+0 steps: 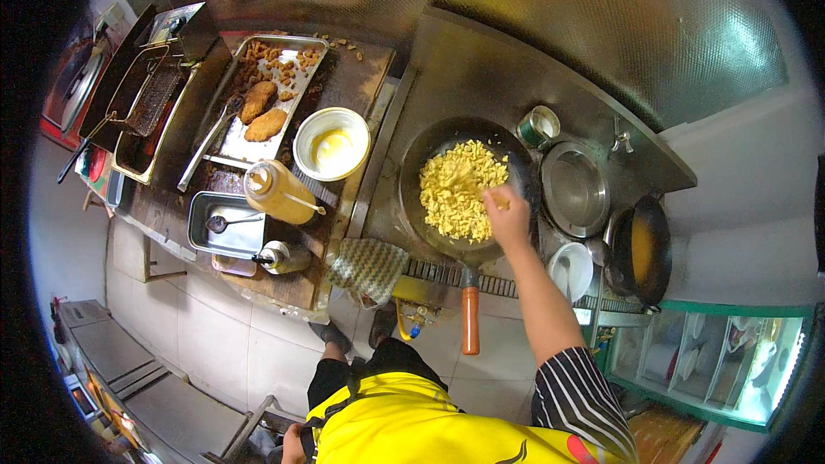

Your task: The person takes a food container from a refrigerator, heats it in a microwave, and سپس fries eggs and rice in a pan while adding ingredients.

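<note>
My right hand (508, 214) is over the right side of a dark wok (412, 206), thumb and fingers drawn together. Whether anything is pinched in them cannot be made out. Chopped yellow pieces that look like scrambled egg (454, 212) fill the middle of the wok, slightly blurred near the centre. The wok's wooden handle (471, 322) points towards me, and no hand is on it. Only part of my left hand (293, 443) shows, low by my side at the bottom edge, its fingers mostly out of sight.
Left of the wok are a folded cloth (368, 267), a white bowl (332, 144), a squeeze bottle (280, 193) and a tray (235, 135) with fried pieces. A deep fryer (145, 142) stands farther left. To the right are a metal basin (575, 189), an open can (539, 127) and another wok (657, 251).
</note>
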